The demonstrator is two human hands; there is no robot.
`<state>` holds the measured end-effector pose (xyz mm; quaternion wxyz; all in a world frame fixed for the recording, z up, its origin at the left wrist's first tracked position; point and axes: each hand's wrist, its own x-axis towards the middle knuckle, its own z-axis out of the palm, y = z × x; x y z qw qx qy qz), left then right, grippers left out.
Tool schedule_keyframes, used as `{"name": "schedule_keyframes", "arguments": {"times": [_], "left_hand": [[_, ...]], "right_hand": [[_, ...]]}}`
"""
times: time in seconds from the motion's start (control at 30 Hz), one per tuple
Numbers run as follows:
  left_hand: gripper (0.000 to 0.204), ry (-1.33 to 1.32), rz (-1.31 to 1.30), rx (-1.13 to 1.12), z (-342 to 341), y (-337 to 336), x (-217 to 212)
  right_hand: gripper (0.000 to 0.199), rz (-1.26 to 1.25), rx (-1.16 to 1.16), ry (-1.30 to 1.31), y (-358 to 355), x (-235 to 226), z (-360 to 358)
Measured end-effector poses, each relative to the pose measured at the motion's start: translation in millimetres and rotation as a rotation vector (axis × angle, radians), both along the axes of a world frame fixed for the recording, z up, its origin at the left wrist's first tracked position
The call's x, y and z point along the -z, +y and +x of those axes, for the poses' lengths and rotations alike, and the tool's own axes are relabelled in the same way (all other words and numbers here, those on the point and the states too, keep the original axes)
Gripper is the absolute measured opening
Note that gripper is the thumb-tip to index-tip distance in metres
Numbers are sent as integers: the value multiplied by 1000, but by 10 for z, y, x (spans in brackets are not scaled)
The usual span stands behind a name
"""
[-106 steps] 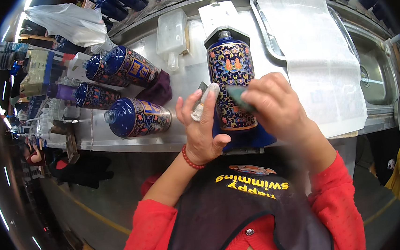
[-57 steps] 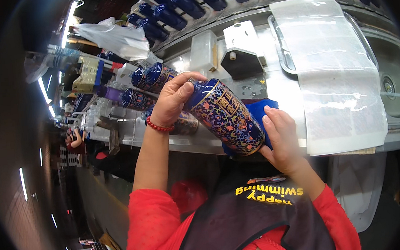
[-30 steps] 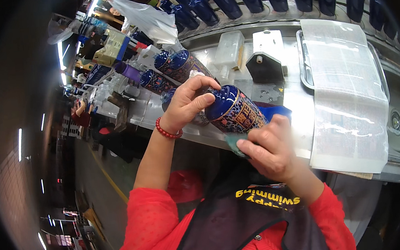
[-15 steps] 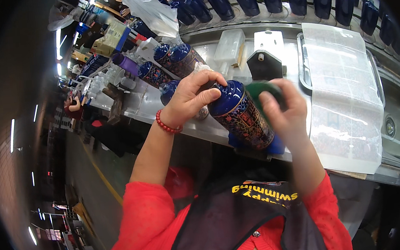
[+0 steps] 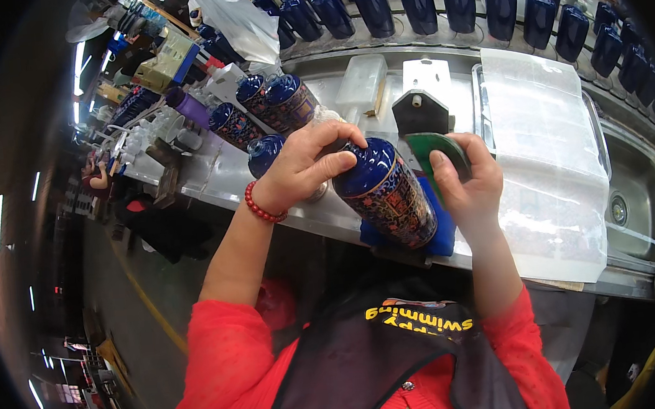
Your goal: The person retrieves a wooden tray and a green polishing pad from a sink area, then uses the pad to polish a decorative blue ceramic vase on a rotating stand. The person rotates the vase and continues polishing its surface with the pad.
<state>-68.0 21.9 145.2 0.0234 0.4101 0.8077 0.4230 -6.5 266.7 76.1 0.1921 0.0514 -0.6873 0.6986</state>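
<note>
Head view: the left hand [image 5: 302,172] is closed over the shoulder of a dark blue patterned bottle [image 5: 388,192], fingers curled round its upper end, holding it tilted with its base on a blue pad [image 5: 437,234] at the near edge of the steel counter [image 5: 218,182]. The right hand [image 5: 469,189] is wrapped round a green sponge [image 5: 435,154], pressing it against the bottle's right side near the top. Judging from this, the wiping of this bottle is under way and not finished: it is not yet set among the patterned bottles [image 5: 273,105] lying in a group to the left on the counter, which look already handled. A row of plain dark blue bottles [image 5: 419,1] stands along the back, and a white sheet [image 5: 551,164] covers the counter beside the sink [image 5: 634,196]. Compared with half a second ago, the bottle keeps much the same tilt on the pad, the left hand has stayed on its shoulder, and the sponge hand has shifted only slightly along the bottle's upper side.
</note>
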Motion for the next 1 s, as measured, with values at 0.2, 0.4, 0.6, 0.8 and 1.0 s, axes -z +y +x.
{"name": "schedule_keyframes", "arguments": {"times": [0.2, 0.4, 0.6, 0.8, 1.0], "left_hand": [[21, -12, 26, 13, -35, 0, 19], [21, 24, 23, 26, -65, -2, 40], [22, 33, 24, 30, -110, -6, 52], [21, 0, 41, 45, -138, -8, 75], [20, 36, 25, 35, -155, 2, 56]], "right_hand": [[20, 65, -126, 93, -6, -1, -3], [20, -92, -241, 42, 5, 55, -38], [23, -108, -246, 46, -7, 38, -30], [22, 88, -202, 95, -9, 49, -95], [19, 126, -143, 190, 22, -80, -197]]}}
